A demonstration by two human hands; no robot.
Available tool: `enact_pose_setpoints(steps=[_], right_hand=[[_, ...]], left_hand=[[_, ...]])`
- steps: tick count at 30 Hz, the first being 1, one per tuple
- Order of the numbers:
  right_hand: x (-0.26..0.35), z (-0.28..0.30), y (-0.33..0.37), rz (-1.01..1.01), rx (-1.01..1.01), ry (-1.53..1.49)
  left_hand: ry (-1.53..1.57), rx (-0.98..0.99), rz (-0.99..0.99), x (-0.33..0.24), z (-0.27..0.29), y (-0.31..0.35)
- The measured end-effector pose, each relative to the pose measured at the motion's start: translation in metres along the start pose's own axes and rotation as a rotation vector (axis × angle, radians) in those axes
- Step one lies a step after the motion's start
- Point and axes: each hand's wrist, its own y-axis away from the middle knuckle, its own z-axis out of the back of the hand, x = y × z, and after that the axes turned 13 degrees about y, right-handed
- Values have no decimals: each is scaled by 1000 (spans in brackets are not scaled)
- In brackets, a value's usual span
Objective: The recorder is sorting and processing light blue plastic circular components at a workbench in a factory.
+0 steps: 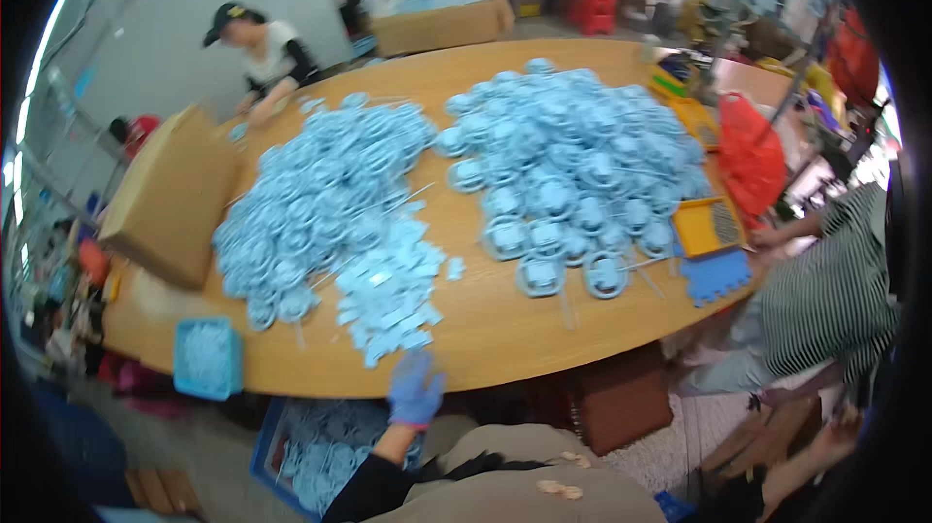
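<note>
My left hand, in a blue-purple glove, is at the table's near edge. Its fingers look stretched out, with nothing visible in them. Just beyond the fingertips lies a spread of small flat light-blue pieces. My right hand is far out at the lower right, beside brown wooden boards, away from the table; its fingers are too blurred to read. Behind the flat pieces rises a heap of light-blue plastic parts. To its right is a second heap of rounder light-blue parts with thin stems.
An oval wooden table bears a cardboard box, a light-blue basket, a yellow tray and a blue mat. Below its edge is a blue crate. One person sits opposite; another in stripes is at right.
</note>
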Motion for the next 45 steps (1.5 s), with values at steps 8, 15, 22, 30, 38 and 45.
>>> enact_pose_setpoints(steps=[8,15,22,30,38,45], right_hand=[[-52,-102,21,-223,-204,-493],[133,-105,-12,541,769,-393],[-155,-250,103,-109,855,490],[-340,-446,333,-285,1529,681],[-417,-537,407,282,1417,993],[-433,-545,467,83,1340,1073]], left_hand=[[-535,329,520,76,49,36],[-218,255,444,91,30,-85],[-258,226,549,117,20,-96],[-352,-131,390,235,135,-13],[147,-241,689,358,183,-95],[-199,242,317,387,187,-175]])
